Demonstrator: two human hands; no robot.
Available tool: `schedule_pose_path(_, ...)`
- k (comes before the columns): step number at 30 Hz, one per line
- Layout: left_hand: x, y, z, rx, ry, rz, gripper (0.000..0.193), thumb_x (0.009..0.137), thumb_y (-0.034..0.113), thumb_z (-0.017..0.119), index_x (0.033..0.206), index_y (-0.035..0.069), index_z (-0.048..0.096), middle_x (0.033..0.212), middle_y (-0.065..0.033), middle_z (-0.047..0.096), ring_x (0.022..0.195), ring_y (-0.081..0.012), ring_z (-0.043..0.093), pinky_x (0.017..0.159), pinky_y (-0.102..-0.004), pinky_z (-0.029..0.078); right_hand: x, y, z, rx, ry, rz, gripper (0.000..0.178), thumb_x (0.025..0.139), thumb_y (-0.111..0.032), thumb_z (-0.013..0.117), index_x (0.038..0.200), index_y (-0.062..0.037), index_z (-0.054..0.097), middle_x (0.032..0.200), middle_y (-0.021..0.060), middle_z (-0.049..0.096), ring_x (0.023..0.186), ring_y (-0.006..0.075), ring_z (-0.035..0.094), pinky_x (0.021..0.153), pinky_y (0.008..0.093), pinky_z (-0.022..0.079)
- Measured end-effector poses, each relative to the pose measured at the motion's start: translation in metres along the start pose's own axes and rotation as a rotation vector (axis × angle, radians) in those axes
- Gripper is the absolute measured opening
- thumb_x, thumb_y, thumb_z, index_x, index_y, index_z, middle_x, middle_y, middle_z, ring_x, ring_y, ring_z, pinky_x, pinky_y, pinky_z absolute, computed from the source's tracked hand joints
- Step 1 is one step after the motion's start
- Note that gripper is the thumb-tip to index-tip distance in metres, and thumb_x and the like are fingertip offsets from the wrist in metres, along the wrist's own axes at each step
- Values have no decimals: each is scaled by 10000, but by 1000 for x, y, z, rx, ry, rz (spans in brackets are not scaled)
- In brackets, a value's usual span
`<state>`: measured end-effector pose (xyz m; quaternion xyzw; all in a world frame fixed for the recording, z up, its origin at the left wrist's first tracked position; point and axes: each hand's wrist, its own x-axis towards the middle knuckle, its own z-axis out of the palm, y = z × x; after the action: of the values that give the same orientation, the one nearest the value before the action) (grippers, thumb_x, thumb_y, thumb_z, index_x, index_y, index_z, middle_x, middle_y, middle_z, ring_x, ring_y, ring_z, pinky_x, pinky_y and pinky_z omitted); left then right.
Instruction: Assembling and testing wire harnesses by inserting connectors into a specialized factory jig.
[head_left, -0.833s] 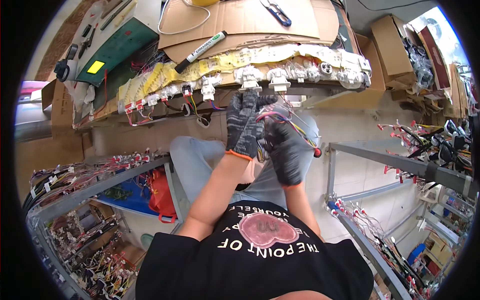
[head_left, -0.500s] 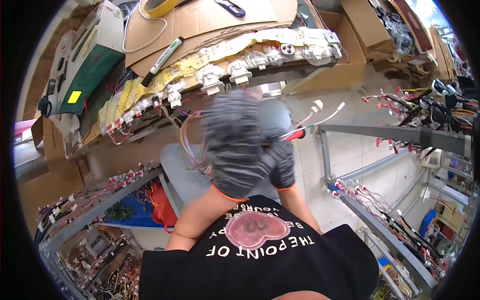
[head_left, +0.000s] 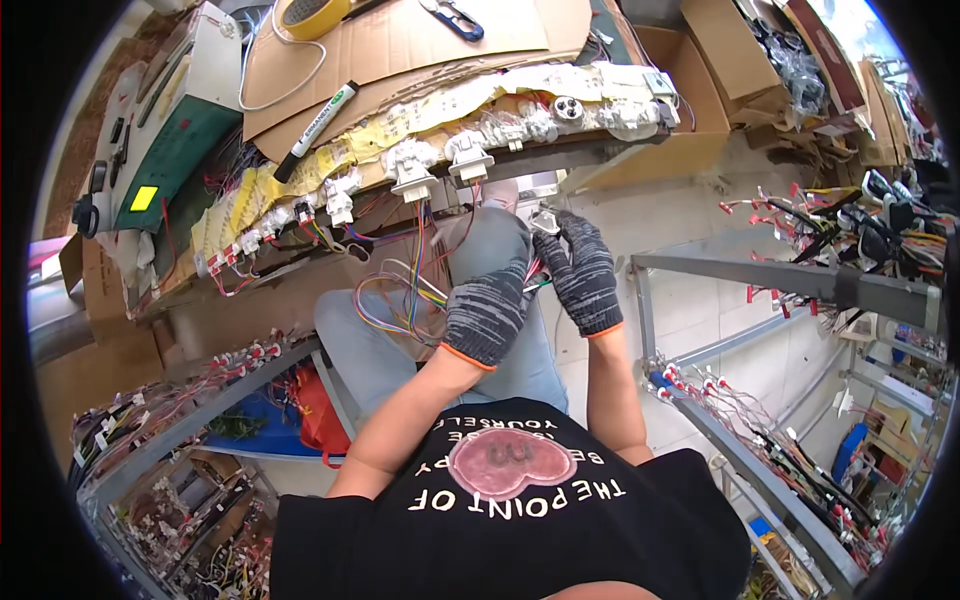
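Observation:
Both hands wear dark grey knitted gloves with orange cuffs. My left hand (head_left: 487, 316) is closed over my lap on a bundle of thin coloured wires (head_left: 412, 268), some of which loop out to its left. Just to its right and a little farther forward, my right hand (head_left: 584, 277) pinches a small white connector (head_left: 545, 221) between thumb and fingers. A few wires (head_left: 535, 273) run across the gap between the hands. The fingertips of my left hand are partly hidden. Ahead, white connectors (head_left: 412, 170) stand along the taped board edge (head_left: 380, 130), with wires hanging from them.
On the cardboard (head_left: 400, 60) lie a marker (head_left: 318, 130), yellow tape (head_left: 312, 15) and blue-handled snips (head_left: 455, 18). A green-fronted box (head_left: 170, 165) stands at left. Metal racks (head_left: 770, 275) hung with wire harnesses flank me. An open carton (head_left: 690, 90) sits at far right.
The hands, overlapping and blurred before, have come apart. My right hand has risen forward with the white connector, and my left has dropped lower. A red-tipped part beside them no longer shows.

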<state>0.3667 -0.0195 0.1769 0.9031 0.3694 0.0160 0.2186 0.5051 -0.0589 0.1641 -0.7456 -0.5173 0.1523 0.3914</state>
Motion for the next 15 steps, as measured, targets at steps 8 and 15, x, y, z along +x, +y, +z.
schedule_pose_path(8,20,-13,5,-225,175,0,307,806,323,553,907,34,565,632,-165,568,571,-314,564,532,-413,439,39,-32,4,692,-110,208,254,886,-188,461,858,-6,636,782,70,635,729,129,585,669,251,450)
schedule_pose_path(15,31,-14,-13,-342,98,-49,246,787,238,573,926,35,576,781,-202,600,741,-353,583,624,-434,452,55,-29,19,771,8,245,231,874,-175,482,817,-10,633,768,68,637,692,156,591,646,296,455)
